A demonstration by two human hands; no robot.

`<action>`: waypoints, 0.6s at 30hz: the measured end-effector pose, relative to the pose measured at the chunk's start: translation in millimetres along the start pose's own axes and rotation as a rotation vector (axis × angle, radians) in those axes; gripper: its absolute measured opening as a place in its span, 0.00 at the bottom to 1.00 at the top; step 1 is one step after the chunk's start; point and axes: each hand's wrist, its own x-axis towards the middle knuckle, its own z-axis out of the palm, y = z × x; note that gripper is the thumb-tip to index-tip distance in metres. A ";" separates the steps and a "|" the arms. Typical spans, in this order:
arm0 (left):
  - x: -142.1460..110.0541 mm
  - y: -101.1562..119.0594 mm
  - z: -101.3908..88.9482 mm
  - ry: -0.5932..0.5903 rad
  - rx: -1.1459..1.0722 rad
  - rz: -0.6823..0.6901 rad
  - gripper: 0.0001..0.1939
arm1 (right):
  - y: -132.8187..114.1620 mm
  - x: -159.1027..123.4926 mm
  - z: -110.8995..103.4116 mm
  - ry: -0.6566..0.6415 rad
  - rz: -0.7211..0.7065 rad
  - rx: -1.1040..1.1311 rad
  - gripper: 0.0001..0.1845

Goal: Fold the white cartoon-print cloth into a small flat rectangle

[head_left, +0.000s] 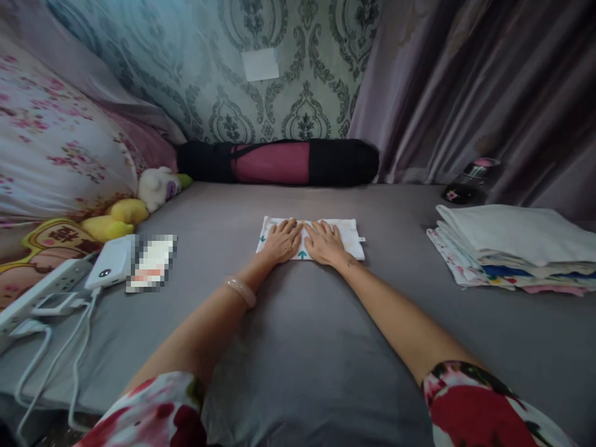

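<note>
Both hands, left (281,241) and right (325,242), press the cloth (347,239), fingers slightly spread; stack (516,239) at three o'clock.

Layout of the sheet (395,217), as observed.
The cloth (347,239) lies mid-sheet; the long bag (270,164) lies behind it, before the wall (195,49). Right: cloth stack (516,236), with the bottle (470,181) behind it, near the curtain (414,105). Left: power strip (46,290), power bank (110,261) beside it, plush toys (128,212) behind the power bank.
</note>
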 end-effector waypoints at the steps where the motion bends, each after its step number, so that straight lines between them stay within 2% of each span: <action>1: -0.4 0.1 -0.8 -0.014 -0.001 -0.002 0.28 | 0.1 -0.4 1.1 0.000 0.000 0.001 0.30; 9: 6.0 1.5 -11.7 -0.091 -0.080 -0.089 0.27 | 0.8 -0.4 -8.8 -0.053 -0.003 0.039 0.30; 14: 6.3 2.4 -8.4 -0.039 -0.078 -0.132 0.27 | -6.6 1.7 -13.5 -0.004 -0.035 0.059 0.31; 18: 5.5 1.2 -2.9 0.008 -0.053 -0.124 0.26 | -10.4 2.8 -7.1 -0.041 -0.072 0.083 0.32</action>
